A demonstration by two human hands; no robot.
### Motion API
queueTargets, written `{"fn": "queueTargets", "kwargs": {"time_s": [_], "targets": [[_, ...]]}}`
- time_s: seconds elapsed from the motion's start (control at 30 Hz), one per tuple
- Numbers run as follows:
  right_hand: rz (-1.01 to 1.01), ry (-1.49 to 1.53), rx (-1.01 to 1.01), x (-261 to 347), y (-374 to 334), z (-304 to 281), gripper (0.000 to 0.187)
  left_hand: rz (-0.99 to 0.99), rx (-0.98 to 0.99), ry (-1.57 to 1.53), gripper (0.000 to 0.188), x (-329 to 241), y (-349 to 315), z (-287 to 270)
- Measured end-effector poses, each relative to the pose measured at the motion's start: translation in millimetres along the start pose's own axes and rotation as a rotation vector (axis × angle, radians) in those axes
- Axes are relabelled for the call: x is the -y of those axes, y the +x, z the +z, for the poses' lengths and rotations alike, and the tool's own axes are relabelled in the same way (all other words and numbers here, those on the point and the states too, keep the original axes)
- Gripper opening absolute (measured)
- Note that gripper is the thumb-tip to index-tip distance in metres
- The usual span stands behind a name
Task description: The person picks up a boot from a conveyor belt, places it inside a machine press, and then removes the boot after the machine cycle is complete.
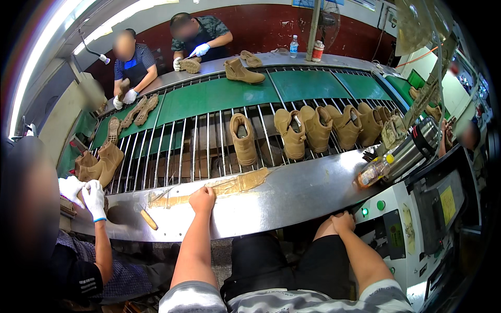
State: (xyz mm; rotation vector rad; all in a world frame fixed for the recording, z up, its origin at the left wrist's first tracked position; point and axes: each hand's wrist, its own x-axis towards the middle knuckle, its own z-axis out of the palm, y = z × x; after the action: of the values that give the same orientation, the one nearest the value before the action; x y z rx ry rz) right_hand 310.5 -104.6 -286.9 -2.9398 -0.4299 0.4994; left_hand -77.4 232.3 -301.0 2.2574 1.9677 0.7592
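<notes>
My left hand [202,200] rests in a fist on the metal ledge [308,182], beside a strip of brown tape [242,182]. Nothing shows in it. Over my right knee, close to the white control panel, lies my right hand [343,223] with its fingers curled and nothing visible in them. Beyond the ledge, a tan boot [243,141] stands on the metal rollers, opening up. To its right, several more tan boots [292,133] stand in a row. A tool with a yellowish handle [149,219] lies left of my left hand.
A co-worker's gloved hands [94,198] are at the left, near tan boots [107,161]. Across the green conveyor [209,96], two people handle soles and footwear. At right are a drink bottle [373,172], a steel flask [417,143] and the control panel [389,224].
</notes>
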Motion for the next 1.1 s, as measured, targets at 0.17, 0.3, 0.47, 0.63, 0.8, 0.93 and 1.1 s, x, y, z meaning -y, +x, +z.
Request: {"fn": "queueTargets", "kwargs": {"time_s": [0.17,0.3,0.47,0.63,0.8,0.93,1.1], "targets": [[0.012,0.015,0.008,5.4,-6.7,-6.4,0.069,-0.015,0.004,-0.021,0.029,2.6,-0.1,-1.3],[0.023,0.019,0.019,5.4,-7.9,-9.4,0.069,-0.025,0.007,-0.019,0.029,2.2,-1.3,-2.0],[0.048,0.026,0.037,-0.1,-7.1,-13.3,0.069,-0.017,0.015,-0.003,0.029,-0.6,-2.2,-3.7],[0.054,0.047,0.071,6.8,-16.1,-24.0,0.068,0.005,0.026,0.033,0.03,3.3,-5.3,-6.1],[0.059,0.063,0.073,10.0,-14.0,-18.5,0.065,0.004,0.024,0.07,0.031,8.1,-8.8,-4.6],[0.055,0.077,0.087,6.9,-13.6,-18.2,0.064,0.031,-0.008,0.105,0.03,10.3,-10.3,-3.4],[0.045,0.088,0.117,1.7,-11.7,-8.1,0.063,0.006,0.019,0.097,0.031,11.6,-9.4,-7.0]]}}
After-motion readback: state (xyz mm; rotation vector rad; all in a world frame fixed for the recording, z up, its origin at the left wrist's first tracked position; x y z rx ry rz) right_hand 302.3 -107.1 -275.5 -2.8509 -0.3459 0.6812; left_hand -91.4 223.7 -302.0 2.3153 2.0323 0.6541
